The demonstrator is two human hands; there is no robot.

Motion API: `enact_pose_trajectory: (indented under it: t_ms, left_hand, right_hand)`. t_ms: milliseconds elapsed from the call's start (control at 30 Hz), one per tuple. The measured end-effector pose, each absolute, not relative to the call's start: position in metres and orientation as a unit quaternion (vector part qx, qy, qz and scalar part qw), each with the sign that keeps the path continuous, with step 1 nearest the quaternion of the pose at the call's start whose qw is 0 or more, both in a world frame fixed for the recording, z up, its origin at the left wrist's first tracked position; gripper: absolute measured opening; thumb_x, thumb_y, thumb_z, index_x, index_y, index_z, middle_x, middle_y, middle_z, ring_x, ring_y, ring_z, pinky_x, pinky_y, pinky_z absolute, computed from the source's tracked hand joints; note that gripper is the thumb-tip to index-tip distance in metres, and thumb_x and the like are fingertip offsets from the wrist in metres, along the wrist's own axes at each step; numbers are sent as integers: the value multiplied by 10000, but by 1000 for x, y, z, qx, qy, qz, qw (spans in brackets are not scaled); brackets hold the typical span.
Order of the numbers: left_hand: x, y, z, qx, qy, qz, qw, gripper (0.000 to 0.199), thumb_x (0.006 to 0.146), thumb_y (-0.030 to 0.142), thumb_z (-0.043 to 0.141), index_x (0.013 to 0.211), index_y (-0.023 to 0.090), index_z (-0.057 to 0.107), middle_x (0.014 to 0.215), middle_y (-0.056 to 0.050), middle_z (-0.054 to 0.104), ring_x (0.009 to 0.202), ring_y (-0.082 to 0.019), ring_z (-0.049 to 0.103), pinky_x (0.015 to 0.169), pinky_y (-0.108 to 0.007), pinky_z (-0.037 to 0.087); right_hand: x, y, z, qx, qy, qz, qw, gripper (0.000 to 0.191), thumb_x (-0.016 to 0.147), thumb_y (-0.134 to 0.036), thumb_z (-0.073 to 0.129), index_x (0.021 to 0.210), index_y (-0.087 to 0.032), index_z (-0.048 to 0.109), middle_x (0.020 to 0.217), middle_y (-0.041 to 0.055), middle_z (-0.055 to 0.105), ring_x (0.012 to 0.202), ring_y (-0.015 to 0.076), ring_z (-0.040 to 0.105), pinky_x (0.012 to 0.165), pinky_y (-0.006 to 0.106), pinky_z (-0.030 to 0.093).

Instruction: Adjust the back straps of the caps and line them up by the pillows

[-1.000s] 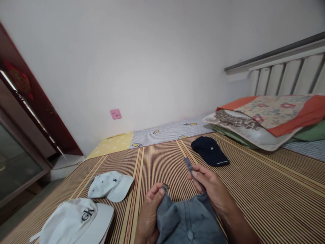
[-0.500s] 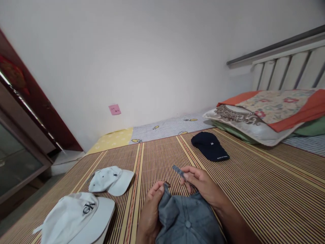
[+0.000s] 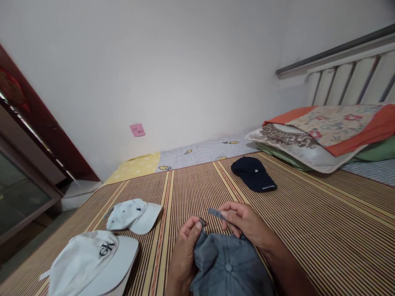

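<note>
A grey-blue baseball cap point(image 3: 230, 263) is between my hands at the bottom of the head view, its top button facing me and its back strap undone. My left hand point(image 3: 185, 250) is closed on the buckle end point(image 3: 202, 223), thumb and forefinger pinching it. With thumb and fingertips my right hand point(image 3: 243, 222) pinches the loose strap point(image 3: 216, 213), whose free end points left toward the buckle. A small gap separates strap tip and buckle. The cap's brim is out of sight.
On the striped mat point(image 3: 191, 193) lie a white cap with CK letters point(image 3: 89, 259), a smaller pale cap point(image 3: 132, 216) and a navy cap point(image 3: 254, 173). Pillows point(image 3: 321, 135) are stacked at the right by a radiator point(image 3: 348, 80). A wall stands behind.
The strap's free end has tipped lower and come nearer the buckle. My left hand has turned the buckle so more of it shows. The view has shifted slightly.
</note>
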State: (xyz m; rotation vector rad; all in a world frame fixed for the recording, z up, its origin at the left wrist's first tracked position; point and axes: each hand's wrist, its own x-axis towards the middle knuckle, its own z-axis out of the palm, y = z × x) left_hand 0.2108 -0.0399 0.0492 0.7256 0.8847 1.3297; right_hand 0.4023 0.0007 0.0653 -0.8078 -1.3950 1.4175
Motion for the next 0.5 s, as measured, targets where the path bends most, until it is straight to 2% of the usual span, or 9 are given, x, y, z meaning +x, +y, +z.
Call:
enact_pose_trajectory:
  t_ms: [100,267,367,500]
  left_hand:
    - [212,-42,53,336,386,569,643,412,715,437,891,851,178,601,628,65,529,497,-61,449,488,-181,354]
    - [215,-45,57,376,386,545,643,378,745,450,868,861,187,622,619,71,510,487,-54,396,478,-175,313]
    - [216,-47,59,384,384,541,642,369,753,446,864,865,184,629,668,52,540,542,-65,440,515,-179,343]
    - [216,-49,60,397,377,535,643,346,790,444,836,868,178,629,711,31,560,586,-77,462,553,-192,369]
  right_hand:
    - [405,-3,70,-323,-560,587,487,248,848,-425,704,871,-183,655,750,33,751,452,84,514,464,222,336]
    - [406,-8,77,-334,-539,589,501,175,795,-360,748,841,-202,686,657,-27,659,437,66,378,433,217,232]
    - [405,-9,77,-335,-548,579,501,185,784,-373,781,855,-208,740,618,-41,585,466,74,350,447,227,224]
    - [403,-7,74,-329,-555,585,492,203,759,-388,810,835,-207,757,627,-34,576,481,78,356,455,235,234]
